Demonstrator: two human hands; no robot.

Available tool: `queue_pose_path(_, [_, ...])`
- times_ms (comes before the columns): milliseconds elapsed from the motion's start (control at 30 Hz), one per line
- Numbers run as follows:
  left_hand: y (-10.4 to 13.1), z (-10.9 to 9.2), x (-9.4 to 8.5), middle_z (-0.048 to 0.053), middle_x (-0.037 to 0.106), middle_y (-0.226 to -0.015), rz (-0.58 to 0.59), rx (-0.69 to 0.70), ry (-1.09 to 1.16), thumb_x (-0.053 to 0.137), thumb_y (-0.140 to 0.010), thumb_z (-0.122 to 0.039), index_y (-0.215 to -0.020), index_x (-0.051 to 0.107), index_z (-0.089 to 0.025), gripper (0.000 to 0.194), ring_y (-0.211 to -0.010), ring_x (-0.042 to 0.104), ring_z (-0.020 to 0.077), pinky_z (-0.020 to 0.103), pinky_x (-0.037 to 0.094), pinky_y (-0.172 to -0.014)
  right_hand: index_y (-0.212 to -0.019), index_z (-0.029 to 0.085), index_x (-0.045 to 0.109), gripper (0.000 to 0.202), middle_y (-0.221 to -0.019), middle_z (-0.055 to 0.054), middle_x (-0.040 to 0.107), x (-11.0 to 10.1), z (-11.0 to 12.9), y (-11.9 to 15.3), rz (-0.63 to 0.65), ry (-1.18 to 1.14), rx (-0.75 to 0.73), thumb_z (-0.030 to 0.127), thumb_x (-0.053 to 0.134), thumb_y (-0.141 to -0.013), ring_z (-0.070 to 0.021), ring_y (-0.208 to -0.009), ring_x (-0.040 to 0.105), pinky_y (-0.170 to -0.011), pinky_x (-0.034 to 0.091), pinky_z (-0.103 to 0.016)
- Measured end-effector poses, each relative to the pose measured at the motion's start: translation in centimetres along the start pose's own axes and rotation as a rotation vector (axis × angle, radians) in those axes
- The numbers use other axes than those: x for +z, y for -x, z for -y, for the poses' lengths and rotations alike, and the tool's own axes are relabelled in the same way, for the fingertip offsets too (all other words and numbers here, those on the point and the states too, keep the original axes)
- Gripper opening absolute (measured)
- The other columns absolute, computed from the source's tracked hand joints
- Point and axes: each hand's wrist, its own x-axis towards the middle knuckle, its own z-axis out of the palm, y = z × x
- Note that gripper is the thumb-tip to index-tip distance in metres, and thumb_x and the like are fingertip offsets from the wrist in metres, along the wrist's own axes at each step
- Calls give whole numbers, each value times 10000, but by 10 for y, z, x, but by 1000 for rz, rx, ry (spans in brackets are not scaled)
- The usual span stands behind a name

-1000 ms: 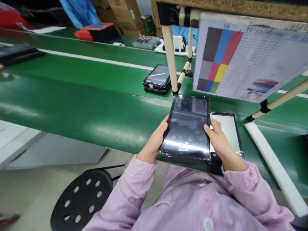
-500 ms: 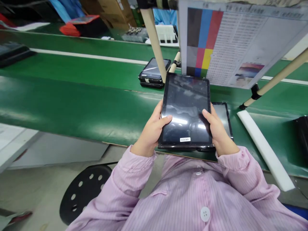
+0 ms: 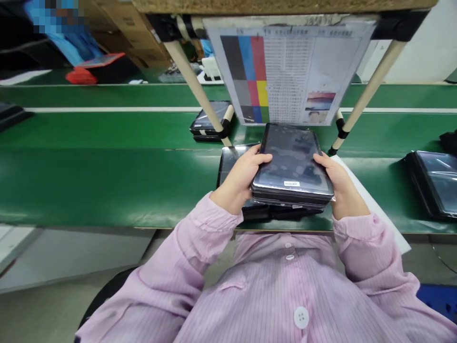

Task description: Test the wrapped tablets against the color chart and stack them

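Observation:
I hold a stack of black tablets (image 3: pixel 293 166) over the near edge of the green belt (image 3: pixel 107 166). My left hand (image 3: pixel 243 178) grips the stack's left side with the thumb on the top screen. On the right side my right hand (image 3: pixel 337 183) clasps it. The top tablet is dark, wrapped in clear film, with a small white label near its bottom edge. Under the stack, another dark tablet (image 3: pixel 230 159) lies flat on the belt.
A colour chart sheet (image 3: pixel 289 71) hangs from a shelf on cream tubes (image 3: pixel 196 90) just beyond the stack. Two stacked tablets (image 3: pixel 207 125) lie further back; more tablets (image 3: pixel 435 183) sit at the right. A white foam strip (image 3: pixel 371 200) runs beside my right arm.
The view has swung right. The tablet that I held up towards me now lies flatter, on top of other tablets gripped between both hands. The tablets at the right have come into view.

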Motion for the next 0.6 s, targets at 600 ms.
queue_pose_path(600, [-16, 70, 194, 104, 783, -1232, 356, 212, -23, 881, -759, -709, -1145, 705, -221, 647, -1271, 697, 323, 448, 514, -1134, -1605, 392, 500, 1092, -1590, -44, 613, -164, 26, 137, -397, 87, -556, 803, 867, -662, -364, -1473, 585, -1222, 493, -607])
